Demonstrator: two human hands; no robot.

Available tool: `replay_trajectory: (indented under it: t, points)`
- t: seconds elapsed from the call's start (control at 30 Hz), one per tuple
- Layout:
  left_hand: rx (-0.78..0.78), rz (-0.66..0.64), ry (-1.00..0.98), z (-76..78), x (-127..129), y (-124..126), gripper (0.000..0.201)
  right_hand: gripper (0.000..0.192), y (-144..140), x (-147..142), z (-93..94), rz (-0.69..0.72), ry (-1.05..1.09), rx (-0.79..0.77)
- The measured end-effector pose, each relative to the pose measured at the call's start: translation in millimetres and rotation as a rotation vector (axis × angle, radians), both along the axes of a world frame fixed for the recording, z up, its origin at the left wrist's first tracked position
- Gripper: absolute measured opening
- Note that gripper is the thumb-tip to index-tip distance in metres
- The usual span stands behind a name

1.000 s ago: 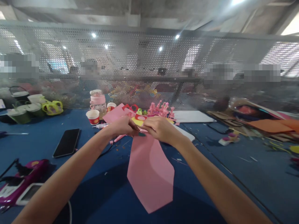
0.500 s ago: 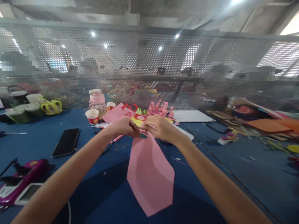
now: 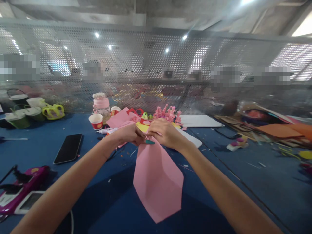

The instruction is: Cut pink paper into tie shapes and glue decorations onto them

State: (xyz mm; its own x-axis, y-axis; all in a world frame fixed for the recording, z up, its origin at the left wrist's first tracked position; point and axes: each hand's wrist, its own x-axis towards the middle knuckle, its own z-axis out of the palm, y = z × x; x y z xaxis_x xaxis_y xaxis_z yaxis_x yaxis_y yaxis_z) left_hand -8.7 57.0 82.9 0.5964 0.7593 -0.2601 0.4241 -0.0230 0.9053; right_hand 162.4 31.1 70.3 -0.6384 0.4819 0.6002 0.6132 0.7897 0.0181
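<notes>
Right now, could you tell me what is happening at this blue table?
A person is pinching the top end of a pink paper sheet with both hands: left hand, right hand, fingertips meeting. The sheet hangs toward the viewer over the blue table. A black phone lies to the left, with a red paper cup beyond it.

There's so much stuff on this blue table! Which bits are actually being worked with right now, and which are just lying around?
In use:
pink paper, pinched at its top end by the left hand and right hand

Lying about:
phone
paper cup
pink bottle
pink cutouts
white sheet
green pots
cardboard scraps
</notes>
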Motion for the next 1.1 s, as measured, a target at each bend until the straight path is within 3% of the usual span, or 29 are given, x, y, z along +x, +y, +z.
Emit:
replay_trajectory:
  t: [0.37, 0.57, 1.1]
  points:
    - [0.094, 0.014, 0.019, 0.6, 3.1, -3.8, 0.015, 0.043, -1.5, 2.2, 4.1, -0.122, -0.045, -0.017]
    - [0.11, 0.013, 0.033, -1.9, 3.3, -0.5, 0.013, 0.042, -1.5, 2.0, 3.4, -0.079, 0.051, -0.143]
    - [0.135, -0.016, 0.058, -0.9, 3.5, -1.3, 0.013, 0.037, -5.5, 0.3, 4.0, -0.058, 0.08, -0.149]
